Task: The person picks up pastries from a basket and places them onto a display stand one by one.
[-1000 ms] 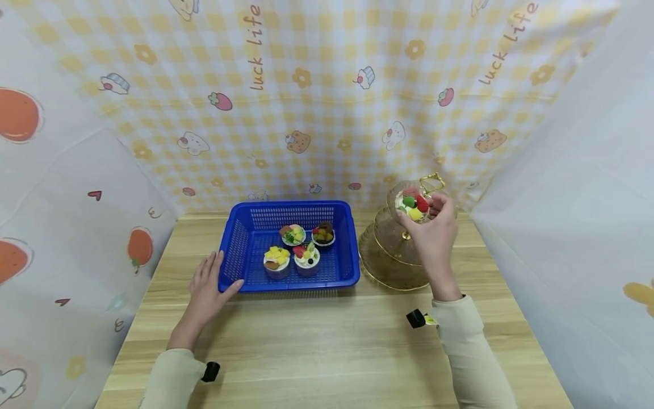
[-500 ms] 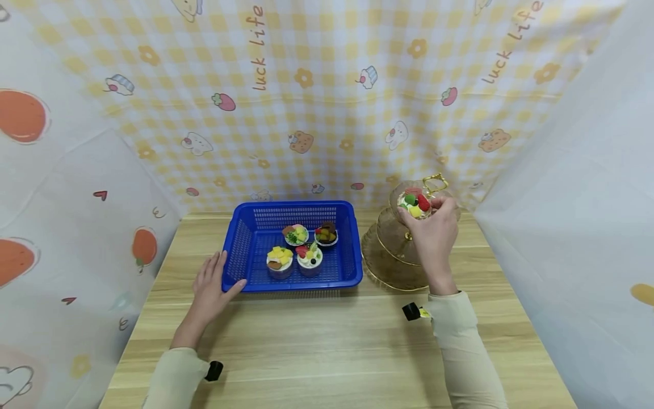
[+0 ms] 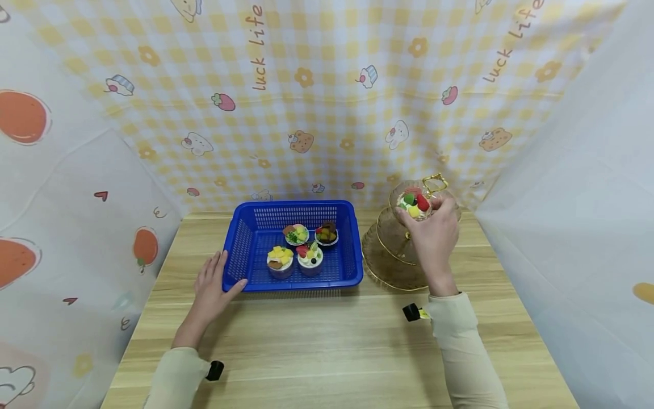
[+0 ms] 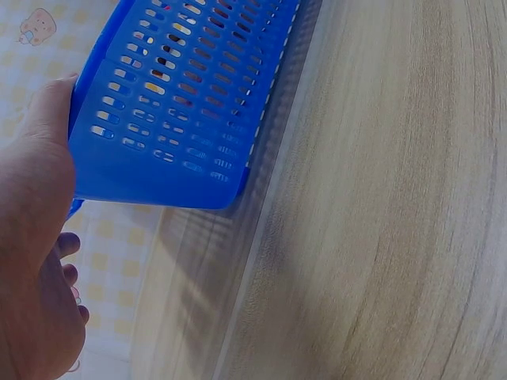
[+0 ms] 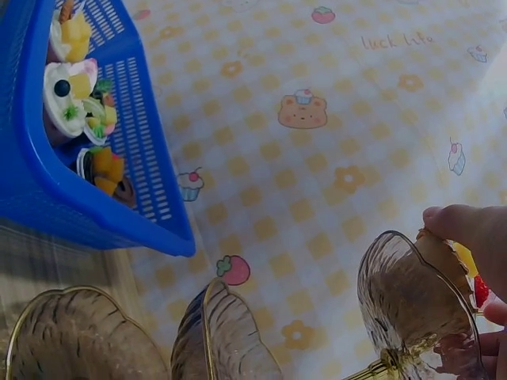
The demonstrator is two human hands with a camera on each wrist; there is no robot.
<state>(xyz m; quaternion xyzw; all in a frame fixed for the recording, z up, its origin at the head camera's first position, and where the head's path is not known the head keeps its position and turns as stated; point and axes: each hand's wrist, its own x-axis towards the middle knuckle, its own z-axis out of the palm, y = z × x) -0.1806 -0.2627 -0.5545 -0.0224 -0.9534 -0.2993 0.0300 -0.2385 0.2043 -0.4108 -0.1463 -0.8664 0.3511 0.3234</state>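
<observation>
My right hand (image 3: pixel 435 236) pinches a toy cupcake (image 3: pixel 414 205) topped with cream, red, green and yellow fruit pieces. It holds the cupcake at the top tier (image 3: pixel 400 192) of a clear, gold-rimmed three-tier stand (image 3: pixel 390 241). In the right wrist view, the thumb is at the edge of the cupcake, which shows partly behind the top plate's glass (image 5: pixel 382 289). My left hand (image 3: pixel 210 289) rests at the front left corner of a blue plastic basket (image 3: pixel 301 287), its thumb on the front rim and its fingers along the left side.
Inside the basket stand several dessert cups, including one with yellow cubes (image 3: pixel 279 260) and one with a strawberry (image 3: pixel 310 258). A gold loop handle (image 3: pixel 435 182) rises from the stand. The wooden table (image 3: pixel 327 346) meets a checked curtain (image 3: pixel 327 165) at the back.
My right wrist has shifted slightly left, while the cupcake stays at the top tier. The head view has moved a little. My left hand keeps its place on the basket.
</observation>
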